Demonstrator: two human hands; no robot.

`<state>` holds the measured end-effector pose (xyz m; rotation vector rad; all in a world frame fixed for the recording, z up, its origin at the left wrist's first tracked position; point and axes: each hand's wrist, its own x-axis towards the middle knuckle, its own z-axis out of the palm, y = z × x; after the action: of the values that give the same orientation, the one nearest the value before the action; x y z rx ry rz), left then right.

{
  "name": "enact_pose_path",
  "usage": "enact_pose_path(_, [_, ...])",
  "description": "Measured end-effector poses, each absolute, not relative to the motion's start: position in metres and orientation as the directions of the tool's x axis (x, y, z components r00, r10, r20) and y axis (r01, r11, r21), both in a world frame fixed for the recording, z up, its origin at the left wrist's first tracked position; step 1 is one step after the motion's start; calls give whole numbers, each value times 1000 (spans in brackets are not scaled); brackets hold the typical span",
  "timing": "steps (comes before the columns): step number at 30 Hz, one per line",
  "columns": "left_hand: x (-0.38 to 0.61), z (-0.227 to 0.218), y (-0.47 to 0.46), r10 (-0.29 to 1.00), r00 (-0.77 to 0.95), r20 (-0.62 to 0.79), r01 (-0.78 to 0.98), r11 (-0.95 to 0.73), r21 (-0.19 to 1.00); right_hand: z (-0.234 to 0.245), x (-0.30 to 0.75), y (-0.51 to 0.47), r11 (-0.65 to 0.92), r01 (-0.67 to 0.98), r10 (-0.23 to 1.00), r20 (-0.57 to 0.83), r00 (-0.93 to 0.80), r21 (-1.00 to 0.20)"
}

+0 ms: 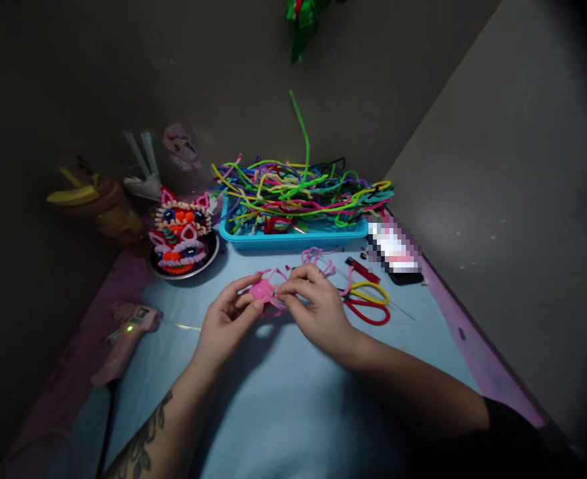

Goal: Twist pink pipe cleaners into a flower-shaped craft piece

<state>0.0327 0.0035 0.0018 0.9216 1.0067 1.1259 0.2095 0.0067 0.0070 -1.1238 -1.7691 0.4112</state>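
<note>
A pink pipe-cleaner piece point(262, 291), with a round solid centre and thin loops around it, is held above the table between my hands. My left hand point(236, 307) grips its left side, thumb and fingers closed around the edge. On its right side, my right hand point(316, 307) pinches a thin strand or the rim with thumb and forefinger; the exact spot is hidden by the fingertips. Behind my right hand lie loose pink pipe cleaners point(318, 258). Scissors point(371, 303) with one yellow and one red handle lie just right of that hand, their blades partly covered.
A blue tray point(293, 242) heaped with coloured pipe cleaners stands at the back. Finished animal faces point(181, 229) sit in a round dish at left. A pink glue gun point(128, 342) lies near the left edge. A phone point(398, 256) and a red-handled tool point(362, 269) lie right.
</note>
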Motion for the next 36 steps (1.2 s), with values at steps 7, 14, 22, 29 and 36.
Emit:
enact_pose_path(7, [32, 1, 3, 982, 119, -150, -273, 178, 946, 8, 206, 4, 494, 506, 842, 535, -75, -707])
enact_pose_path(14, [33, 1, 2, 983, 109, -148, -266, 172, 948, 4, 202, 2, 518, 505, 827, 555, -89, -691])
enact_pose_path(22, [33, 0, 3, 984, 104, -146, -299, 171, 939, 6, 203, 1, 478, 525, 844, 534, -52, -704])
enact_pose_path(29, [35, 4, 1, 984, 97, -149, -266, 170, 949, 5, 198, 0, 444, 448, 875, 483, -29, -776])
enact_pose_path(36, [34, 0, 3, 988, 70, -141, -270, 154, 950, 6, 200, 1, 428, 445, 879, 477, -3, -787])
